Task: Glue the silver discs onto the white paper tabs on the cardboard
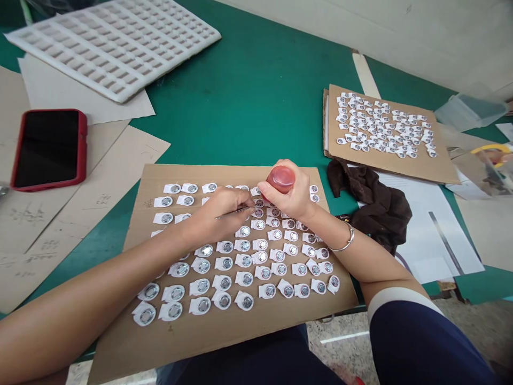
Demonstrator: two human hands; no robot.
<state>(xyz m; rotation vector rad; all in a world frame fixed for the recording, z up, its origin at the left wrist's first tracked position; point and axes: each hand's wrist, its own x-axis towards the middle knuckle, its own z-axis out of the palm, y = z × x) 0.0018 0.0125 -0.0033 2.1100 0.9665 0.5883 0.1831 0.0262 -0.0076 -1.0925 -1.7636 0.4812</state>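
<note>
My left hand (224, 212) is closed on thin metal tweezers (236, 212), whose tip side is hidden under the fingers. In my right hand (289, 200) is a reddish, see-through squeeze bottle (281, 179), its rounded end up and its lower end hidden by the hand. The two hands are close together over a cardboard sheet (176, 171). Rows of small white tabs with round silver metal parts (243, 278) lie on that sheet, below and around both hands. Some tabs are covered by my hands and left forearm.
A second cardboard (425, 166) bearing many similar tabs lies at the back right, beside a dark brown cloth (374, 206). A white grid tray (120, 96) and a red-cased phone (50, 149) are at left. Clear plastic boxes (468, 111) stand far right.
</note>
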